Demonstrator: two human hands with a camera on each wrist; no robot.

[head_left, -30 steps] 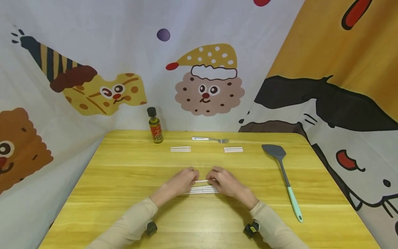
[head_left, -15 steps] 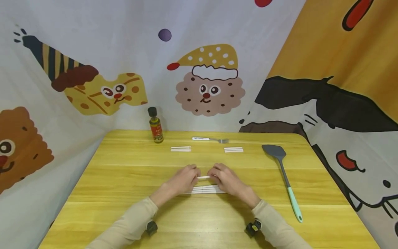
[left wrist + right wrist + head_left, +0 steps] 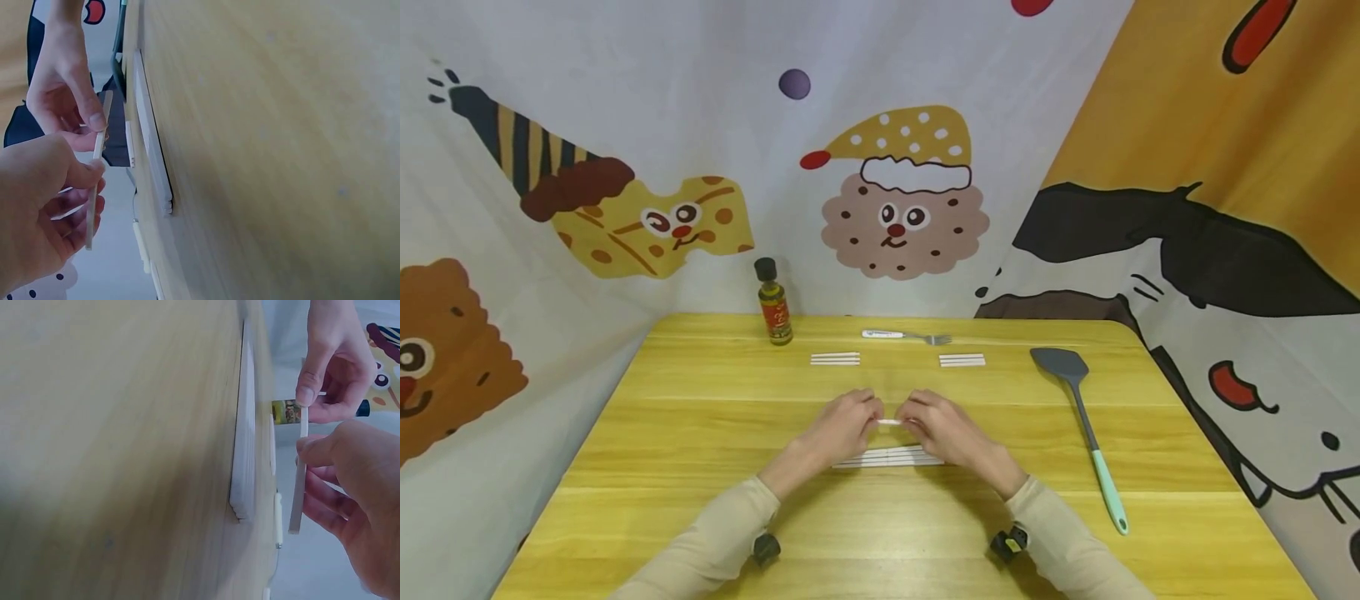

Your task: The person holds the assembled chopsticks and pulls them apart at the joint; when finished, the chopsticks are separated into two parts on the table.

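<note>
A thin, flat-sided white stick (image 3: 890,422) is held level above the table, just beyond a row of similar white sticks (image 3: 887,458). My left hand (image 3: 848,423) pinches one half of it between thumb and fingers. On the other half, my right hand (image 3: 942,425) has the same kind of pinch. In the left wrist view the stick (image 3: 92,215) looks straight and runs past both thumbs. The right wrist view shows the stick's end (image 3: 295,525) sticking out past my right fingers. The row below lies flat side by side, with a seam across its middle.
Two small groups of white sticks lie farther back, a left group (image 3: 835,359) and a right group (image 3: 962,361). Behind them are a white-handled fork (image 3: 906,336) and a dark-capped bottle (image 3: 776,308). A grey spatula (image 3: 1086,425) with a green handle lies on the right.
Both hands have lifted the white stick up and away from the row, moving slightly toward the back of the table. More of the row's two ends shows now.
</note>
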